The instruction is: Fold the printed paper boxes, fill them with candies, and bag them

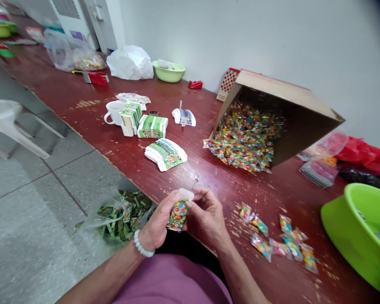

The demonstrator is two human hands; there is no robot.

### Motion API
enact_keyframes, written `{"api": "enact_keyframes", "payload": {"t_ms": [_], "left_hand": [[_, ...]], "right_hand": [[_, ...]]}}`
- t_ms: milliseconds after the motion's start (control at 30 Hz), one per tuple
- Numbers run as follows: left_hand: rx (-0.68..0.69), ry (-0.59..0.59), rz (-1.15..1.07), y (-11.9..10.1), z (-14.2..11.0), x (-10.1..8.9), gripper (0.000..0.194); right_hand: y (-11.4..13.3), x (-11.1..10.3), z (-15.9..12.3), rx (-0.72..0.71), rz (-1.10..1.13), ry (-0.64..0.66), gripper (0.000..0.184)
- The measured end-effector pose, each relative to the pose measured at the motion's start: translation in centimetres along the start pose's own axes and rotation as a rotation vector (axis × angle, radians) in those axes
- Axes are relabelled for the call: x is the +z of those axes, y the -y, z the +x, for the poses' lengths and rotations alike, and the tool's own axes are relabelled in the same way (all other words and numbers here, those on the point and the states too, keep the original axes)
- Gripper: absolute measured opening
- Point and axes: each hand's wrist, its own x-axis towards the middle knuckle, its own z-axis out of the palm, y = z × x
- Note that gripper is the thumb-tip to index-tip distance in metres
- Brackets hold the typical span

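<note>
Just over the table's front edge, my left hand [160, 219] grips a small green printed candy box [178, 214], held upright with its white flap [186, 194] raised. My right hand [209, 213] is closed at the box's right side, its thumb and fingers pinching near the flap. Whether anything is inside the box is hidden. Several wrapped candies [280, 249] lie loose on the table to the right of my right hand. Beyond my hands is a fanned stack of flat, unfolded boxes [166, 154].
A tipped cardboard carton [291, 90] spills wrapped candies [247, 139] onto the red table [126, 158]. Bundled flat boxes [152, 126] lie by a white mug [114, 112]. A green basin [351, 236] stands at right. Below the edge, a plastic bag [109, 215] holds many green boxes.
</note>
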Motion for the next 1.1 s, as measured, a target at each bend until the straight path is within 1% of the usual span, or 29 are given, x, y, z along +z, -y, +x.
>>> {"api": "enact_keyframes", "payload": {"t_ms": [33, 100, 133, 200, 267, 333, 400, 500, 567, 600, 667, 733, 800, 833, 867, 933, 1033, 1067, 1100], "left_hand": [[-0.025, 0.029, 0.010, -0.2, 0.0, 0.0, 0.035], [-0.086, 0.066, 0.051, -0.6, -0.1, 0.0, 0.042], [-0.105, 0.077, 0.068, -0.8, -0.1, -0.1, 0.043], [-0.094, 0.085, 0.118, -0.9, -0.2, -0.2, 0.038], [-0.042, 0.085, 0.187, -0.8, -0.3, -0.4, 0.033], [-0.003, 0.070, 0.219, -0.4, -0.2, -0.4, 0.036], [-0.030, 0.061, 0.202, -0.1, -0.1, -0.4, 0.045], [-0.107, 0.083, 0.180, 0.1, 0.1, -0.4, 0.061], [-0.105, 0.080, 0.201, 0.1, 0.1, -0.5, 0.062], [-0.086, 0.069, 0.214, 0.0, 0.1, -0.6, 0.060], [-0.062, 0.056, 0.215, -0.3, -0.1, -0.6, 0.052], [-0.096, 0.063, 0.162, -0.7, -0.3, -0.6, 0.046], [-0.166, 0.073, 0.076, -1.0, -0.3, -0.5, 0.041], [-0.187, 0.068, 0.030, -1.1, -0.2, -0.4, 0.037], [-0.198, 0.058, -0.016, -1.2, -0.1, -0.4, 0.033], [-0.216, 0.045, -0.097, -1.1, 0.3, -0.4, 0.025], [-0.255, 0.061, -0.175, -1.1, 0.6, -0.5, 0.021], [-0.252, 0.056, -0.191, -1.1, 0.7, -0.5, 0.020], [-0.230, 0.037, -0.204, -1.2, 0.7, -0.4, 0.017]], "right_hand": [[0.1, -0.1, 0.0, -0.015, -0.035, 0.002, 0.028], [0.5, -0.4, 0.1, -0.084, -0.198, 0.070, 0.018], [0.8, -0.5, 0.1, -0.118, -0.276, 0.118, 0.013], [1.4, -0.8, 0.2, -0.148, -0.353, 0.179, 0.010], [1.6, -0.9, 0.1, -0.119, -0.337, 0.163, 0.011], [1.5, -0.7, 0.2, -0.048, -0.285, 0.122, 0.014], [1.2, -0.3, 0.3, 0.028, -0.200, 0.098, 0.018], [0.8, 0.3, 0.6, 0.110, -0.053, 0.089, 0.023], [0.6, 0.5, 0.7, 0.115, -0.013, 0.072, 0.023], [0.6, 0.5, 0.7, 0.101, -0.023, 0.064, 0.023], [0.8, 0.3, 0.6, 0.040, -0.113, 0.074, 0.021], [1.1, 0.0, 0.2, -0.072, -0.279, 0.132, 0.017], [1.4, -0.3, -0.2, -0.216, -0.459, 0.191, 0.013], [1.5, -0.4, -0.5, -0.287, -0.543, 0.207, 0.018], [1.6, -0.3, -0.7, -0.349, -0.628, 0.215, 0.027], [1.6, 0.1, -1.2, -0.429, -0.805, 0.219, 0.052], [1.4, 1.3, -1.7, -0.456, -1.051, 0.226, 0.088], [1.2, 1.7, -1.7, -0.456, -1.106, 0.222, 0.095], [1.0, 2.1, -1.7, -0.456, -1.147, 0.217, 0.099]]}}
